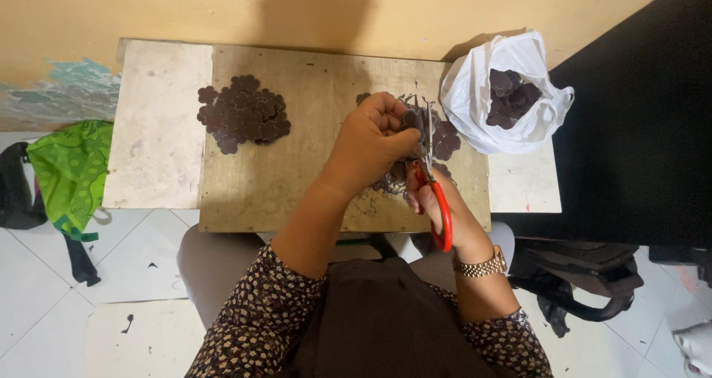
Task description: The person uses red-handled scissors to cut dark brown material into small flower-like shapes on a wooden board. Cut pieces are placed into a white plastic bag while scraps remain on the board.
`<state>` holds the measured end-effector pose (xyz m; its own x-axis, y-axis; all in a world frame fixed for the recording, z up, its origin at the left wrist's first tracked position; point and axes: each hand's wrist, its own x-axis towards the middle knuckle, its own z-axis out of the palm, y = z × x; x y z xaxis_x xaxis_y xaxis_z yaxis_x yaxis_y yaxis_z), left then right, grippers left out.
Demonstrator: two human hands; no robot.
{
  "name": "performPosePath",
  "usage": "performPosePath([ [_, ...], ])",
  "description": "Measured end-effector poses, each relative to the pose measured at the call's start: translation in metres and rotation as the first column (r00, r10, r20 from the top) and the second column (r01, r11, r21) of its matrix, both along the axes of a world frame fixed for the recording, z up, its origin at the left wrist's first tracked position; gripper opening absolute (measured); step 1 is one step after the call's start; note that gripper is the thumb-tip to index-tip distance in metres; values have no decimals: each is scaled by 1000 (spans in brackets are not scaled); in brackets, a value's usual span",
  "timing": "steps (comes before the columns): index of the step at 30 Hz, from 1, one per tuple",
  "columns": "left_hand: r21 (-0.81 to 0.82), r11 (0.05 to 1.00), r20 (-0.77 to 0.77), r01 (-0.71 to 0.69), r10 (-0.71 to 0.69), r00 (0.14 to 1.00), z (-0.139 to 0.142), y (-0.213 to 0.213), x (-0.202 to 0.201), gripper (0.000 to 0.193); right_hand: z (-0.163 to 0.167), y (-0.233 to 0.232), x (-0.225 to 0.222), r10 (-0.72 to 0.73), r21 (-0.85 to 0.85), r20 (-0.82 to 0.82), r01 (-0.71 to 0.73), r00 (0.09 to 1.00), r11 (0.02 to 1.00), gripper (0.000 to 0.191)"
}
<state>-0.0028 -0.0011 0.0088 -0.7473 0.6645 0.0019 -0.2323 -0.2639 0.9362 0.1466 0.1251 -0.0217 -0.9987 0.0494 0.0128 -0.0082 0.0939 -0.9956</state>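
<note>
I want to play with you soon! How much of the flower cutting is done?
Done: a pile of cut brown flowers lies on the board. In hand: the left hand holds a piece while the right hand works the red scissors. Left: more brown pieces in the white bag.

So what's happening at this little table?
A person is cutting dark flower-shaped pieces. The left hand pinches a small dark piece while the right hand works red-handled scissors on it. A pile of cut flower shapes lies to the left on the wooden board, scraps lie under the hands, and a white plastic bag holds more.
</note>
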Motion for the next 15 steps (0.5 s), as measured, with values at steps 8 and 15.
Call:
performPosePath([
  [8,-48,999,-28,7,-8,1000,2,-1,1,24,3,-3,-1,14,-8,-33,-14,999,1000,66],
  [15,-26,999,38,22,-21,999,4,-1,2,24,-6,1,0,-8,-2,-19,8,1000,1000,69],
])
